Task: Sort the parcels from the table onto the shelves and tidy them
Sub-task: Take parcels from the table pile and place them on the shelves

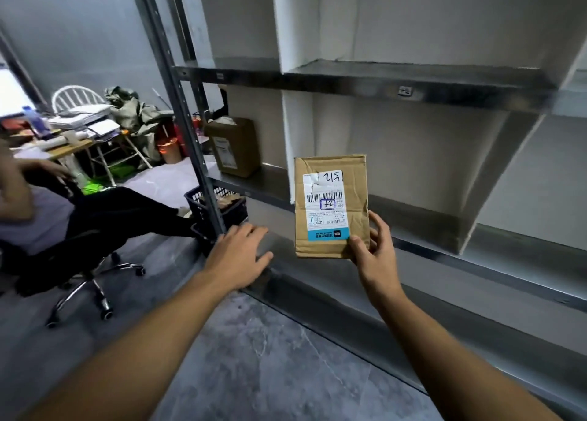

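The shelves (413,86) are filling most of the view: flat boards of smooth grey metal with a dull sheen, hanging on a perforated upright. Below them the floor (270,357) is showing a grey, marbled surface. At the left a person (47,217) is sitting in a black swivel chair (79,271) with chrome legs, and behind them a worktop (73,148) is carrying papers and a bottle. A brown cardboard box (235,147) is standing upright at the left end of the middle shelf. A dark plastic lattice basket (206,210) is sitting on the floor by the upright.

The parcel (330,207) is being held upright in the air, in front of the middle shelf's front edge. It is a flat, creased rectangle of brown card with a white barcode label, handwritten marks and a blue strip along the bottom. The right grip (374,249) is pinching its lower right corner, with the thumb pressing on the face and the fingers curling behind the right edge. The left grip (241,255) is lying palm down with fingers spread and relaxed, holding nothing, at the front left corner of the lower shelf; I cannot tell whether it is touching the metal.
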`<state>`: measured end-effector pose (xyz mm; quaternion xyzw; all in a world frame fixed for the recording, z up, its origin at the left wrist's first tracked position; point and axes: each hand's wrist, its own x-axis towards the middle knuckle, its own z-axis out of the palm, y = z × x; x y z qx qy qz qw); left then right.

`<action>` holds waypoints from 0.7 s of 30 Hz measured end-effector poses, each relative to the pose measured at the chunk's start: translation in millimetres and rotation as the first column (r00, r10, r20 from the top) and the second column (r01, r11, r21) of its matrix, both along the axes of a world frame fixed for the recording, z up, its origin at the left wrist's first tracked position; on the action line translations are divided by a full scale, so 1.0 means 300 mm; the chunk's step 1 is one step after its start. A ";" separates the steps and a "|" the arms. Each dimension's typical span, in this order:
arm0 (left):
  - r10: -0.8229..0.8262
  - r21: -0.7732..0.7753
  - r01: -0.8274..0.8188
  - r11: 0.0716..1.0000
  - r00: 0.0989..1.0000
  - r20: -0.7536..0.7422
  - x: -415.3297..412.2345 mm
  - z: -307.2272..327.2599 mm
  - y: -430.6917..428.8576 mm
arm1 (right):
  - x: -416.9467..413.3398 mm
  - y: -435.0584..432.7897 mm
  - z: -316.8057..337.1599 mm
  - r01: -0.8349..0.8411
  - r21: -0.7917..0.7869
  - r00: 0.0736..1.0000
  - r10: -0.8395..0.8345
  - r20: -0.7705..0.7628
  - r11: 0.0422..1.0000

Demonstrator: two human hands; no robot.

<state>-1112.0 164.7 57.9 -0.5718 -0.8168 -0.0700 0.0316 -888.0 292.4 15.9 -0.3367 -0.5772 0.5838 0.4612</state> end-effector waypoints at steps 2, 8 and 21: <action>0.027 0.019 -0.028 0.999 1.000 0.010 -0.097 -0.011 -0.015 | -0.106 0.001 -0.011 -0.047 -0.005 0.999 0.047 0.000 0.999; 0.065 0.029 -0.067 0.997 0.996 0.054 -0.390 -0.047 -0.015 | -0.392 0.012 -0.048 -0.065 -0.015 0.998 0.065 0.023 0.998; -0.151 -0.011 0.152 0.988 0.987 0.051 -1.055 -0.048 0.120 | -0.992 0.014 -0.051 0.186 -0.052 0.982 -0.183 0.048 0.981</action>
